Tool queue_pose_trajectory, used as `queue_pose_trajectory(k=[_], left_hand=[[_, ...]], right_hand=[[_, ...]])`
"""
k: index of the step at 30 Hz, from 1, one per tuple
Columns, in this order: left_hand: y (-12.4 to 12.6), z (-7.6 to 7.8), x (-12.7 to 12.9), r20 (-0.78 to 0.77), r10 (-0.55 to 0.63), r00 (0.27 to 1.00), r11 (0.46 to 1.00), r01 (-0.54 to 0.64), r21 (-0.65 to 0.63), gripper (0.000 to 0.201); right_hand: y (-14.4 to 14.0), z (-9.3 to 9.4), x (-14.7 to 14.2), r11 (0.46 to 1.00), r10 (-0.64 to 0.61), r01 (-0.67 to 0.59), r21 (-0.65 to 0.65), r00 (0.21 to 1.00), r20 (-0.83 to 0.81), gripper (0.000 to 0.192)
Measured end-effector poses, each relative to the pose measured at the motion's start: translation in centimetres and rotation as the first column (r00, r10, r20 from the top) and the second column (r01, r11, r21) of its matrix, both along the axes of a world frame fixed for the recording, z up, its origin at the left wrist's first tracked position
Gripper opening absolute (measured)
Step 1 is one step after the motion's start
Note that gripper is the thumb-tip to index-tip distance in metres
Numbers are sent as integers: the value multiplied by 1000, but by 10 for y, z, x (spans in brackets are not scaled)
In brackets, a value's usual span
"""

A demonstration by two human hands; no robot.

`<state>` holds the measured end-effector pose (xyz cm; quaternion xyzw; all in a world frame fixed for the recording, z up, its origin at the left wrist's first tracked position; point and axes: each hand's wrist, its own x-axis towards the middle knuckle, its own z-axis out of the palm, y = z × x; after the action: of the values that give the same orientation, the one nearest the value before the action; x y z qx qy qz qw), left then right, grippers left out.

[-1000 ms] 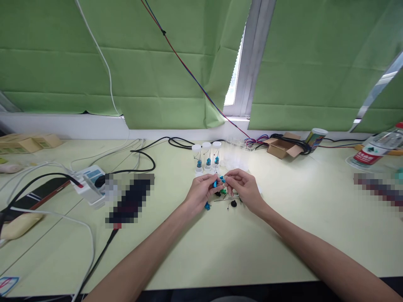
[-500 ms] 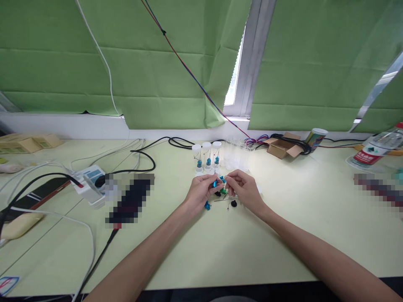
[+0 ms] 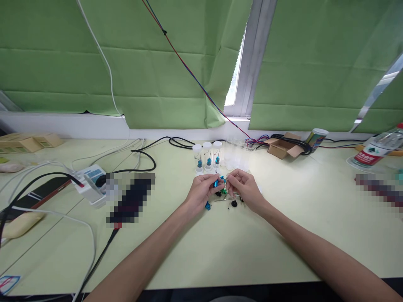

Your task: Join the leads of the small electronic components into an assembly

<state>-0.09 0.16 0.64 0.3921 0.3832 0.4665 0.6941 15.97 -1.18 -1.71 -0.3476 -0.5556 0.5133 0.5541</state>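
- Green blinds (image 3: 176, 63) hang behind a pale green surface (image 3: 220, 247) strewn with cables.
- Left hand (image 3: 201, 193) has its grip closed, thumb and fingers pinching a small blue part (image 3: 215, 183) just above the surface.
- Right hand (image 3: 244, 189) meets it from the other side, its grip pinched at the same spot; what it holds is too small to tell, possibly a thin wire lead on the part.
- Step in hand, by my reading: fitting or threading a small piece at the fingertips, both hands working together.
- Loose bits lie under the hands: another blue piece (image 3: 207, 206), a green piece (image 3: 223, 191), a black piece (image 3: 234, 203).
- Three clear tubes (image 3: 207, 156) stand just beyond, each with a blue piece inside.
- Next move likely calls for fine fingertip alignment and a steady hold on the blue part.
- Farther off: power strip (image 3: 90, 184), cardboard box (image 3: 281, 147), bottle (image 3: 376, 150).
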Motion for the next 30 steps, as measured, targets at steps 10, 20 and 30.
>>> queue_pose_trajectory(k=[10, 20, 30], left_hand=[[1, -3, 1, -13, -23, 1000, 1000, 23, 5, 14], [-2, 1, 2, -14, -22, 1000, 1000, 23, 12, 14], [0, -1, 2, 32, -8, 999, 999, 10, -42, 14]], right_hand=[[1, -2, 0, 998, 42, -46, -45, 997, -69, 31], [1, -2, 1, 996, 55, -61, -61, 994, -95, 32], [0, -1, 0, 994, 74, -84, -70, 988, -133, 30]])
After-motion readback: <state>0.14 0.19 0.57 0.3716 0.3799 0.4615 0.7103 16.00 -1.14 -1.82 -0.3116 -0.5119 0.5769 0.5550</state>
